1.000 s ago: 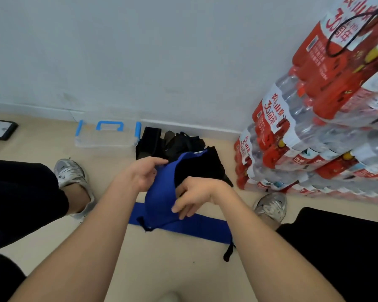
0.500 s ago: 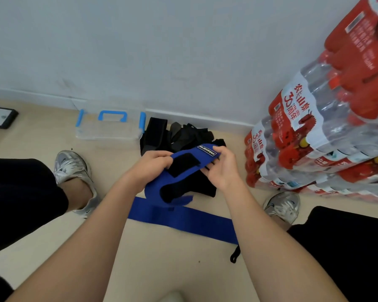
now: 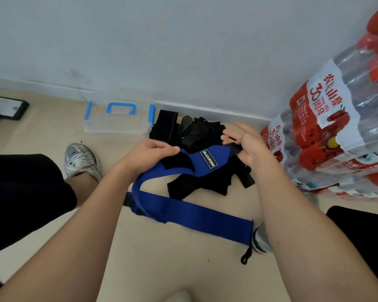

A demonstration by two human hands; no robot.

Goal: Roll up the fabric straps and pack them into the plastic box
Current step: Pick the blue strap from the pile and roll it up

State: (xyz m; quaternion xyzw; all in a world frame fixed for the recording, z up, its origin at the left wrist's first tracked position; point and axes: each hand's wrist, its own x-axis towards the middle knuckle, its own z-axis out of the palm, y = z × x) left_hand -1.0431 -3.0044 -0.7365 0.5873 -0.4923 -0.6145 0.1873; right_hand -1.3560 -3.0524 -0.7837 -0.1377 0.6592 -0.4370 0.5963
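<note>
The blue strap [image 3: 190, 212] lies flat on the floor across the middle of the frame, running down to the lower right, where a small black loop [image 3: 246, 257] hangs off its end. At its left end it folds back and rises toward the centre, up to my hands. My left hand [image 3: 148, 155] grips that raised part, fingers curled over a black patch on the strap. A small label [image 3: 208, 161] faces up between my hands. My right hand [image 3: 249, 147] is to the right of centre, apart from the left, fingers straight and spread. The strap's dark tip reaches in under them, by the thumb; I cannot tell whether the thumb pinches it.

Just behind the raised strap sits a heap of black straps [image 3: 196, 136] on the floor. Left of the heap, against the wall [image 3: 183, 51], stands the clear plastic box [image 3: 118, 120] with its blue handle and clips. My shoes show at middle left [image 3: 81, 160] and lower right [image 3: 260, 238], the second partly hidden behind my right forearm. Packs of bottled water [image 3: 332, 136] with red labels are stacked along the right edge. A dark flat object [image 3: 11, 107] lies at the far left.
</note>
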